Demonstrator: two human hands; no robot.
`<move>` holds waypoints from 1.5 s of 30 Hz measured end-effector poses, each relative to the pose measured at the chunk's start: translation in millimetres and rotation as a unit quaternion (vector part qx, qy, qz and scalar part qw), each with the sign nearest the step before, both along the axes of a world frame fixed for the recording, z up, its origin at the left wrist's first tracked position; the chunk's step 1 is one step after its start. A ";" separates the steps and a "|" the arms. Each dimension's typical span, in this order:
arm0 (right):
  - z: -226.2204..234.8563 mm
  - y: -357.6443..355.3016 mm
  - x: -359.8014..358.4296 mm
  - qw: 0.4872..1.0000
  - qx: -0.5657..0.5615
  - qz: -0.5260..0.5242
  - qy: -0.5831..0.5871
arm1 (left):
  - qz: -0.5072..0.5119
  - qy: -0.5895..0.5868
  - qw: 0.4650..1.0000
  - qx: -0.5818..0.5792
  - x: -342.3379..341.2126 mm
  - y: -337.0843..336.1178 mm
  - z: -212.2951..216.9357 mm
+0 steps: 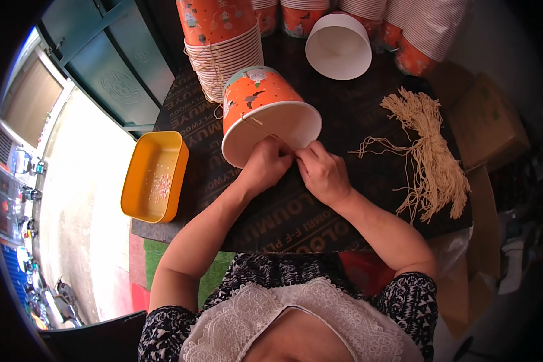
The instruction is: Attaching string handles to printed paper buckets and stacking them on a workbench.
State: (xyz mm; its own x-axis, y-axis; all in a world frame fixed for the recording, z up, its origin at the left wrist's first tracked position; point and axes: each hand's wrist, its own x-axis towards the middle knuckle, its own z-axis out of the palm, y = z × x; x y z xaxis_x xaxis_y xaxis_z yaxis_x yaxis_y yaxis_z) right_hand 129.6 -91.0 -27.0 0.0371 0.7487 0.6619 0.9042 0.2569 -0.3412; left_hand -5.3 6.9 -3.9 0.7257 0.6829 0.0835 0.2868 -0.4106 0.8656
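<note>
An orange paper bucket with a printed pattern and a white inside lies tipped on its side, its mouth toward me. Thin beige cord shows inside the mouth, running toward my fingers. My left hand is closed at the lower rim, fingertips pinched together on the cord. Close beside it, my right hand pinches at the same rim; its fingertips almost meet the left ones. The exact bit of cord between the fingers is too small to make out. A bundle of beige cords lies to the right.
A yellow plastic tub with small pale bits stands at the left table edge. Nested orange buckets rise behind the tipped one. Another white-lined bucket lies farther back, before more wrapped stacks. Cardboard boxes are at right.
</note>
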 end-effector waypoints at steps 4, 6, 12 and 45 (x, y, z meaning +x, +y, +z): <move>-1.9 1.0 0.7 1.000 0.003 -0.003 -0.011 | -0.001 -0.006 0.999 -0.037 -0.4 -1.5 2.9; -2.2 1.5 0.6 1.000 0.006 -0.003 -0.016 | 0.002 -0.005 0.998 -0.061 -0.6 -1.5 2.1; -2.3 1.6 0.6 1.000 0.014 0.000 -0.016 | -0.010 -0.014 0.996 -0.083 -2.1 -2.1 3.6; -1.3 3.2 4.2 0.985 -0.102 -0.018 0.140 | -0.006 -0.047 0.992 0.115 -1.4 0.8 -5.6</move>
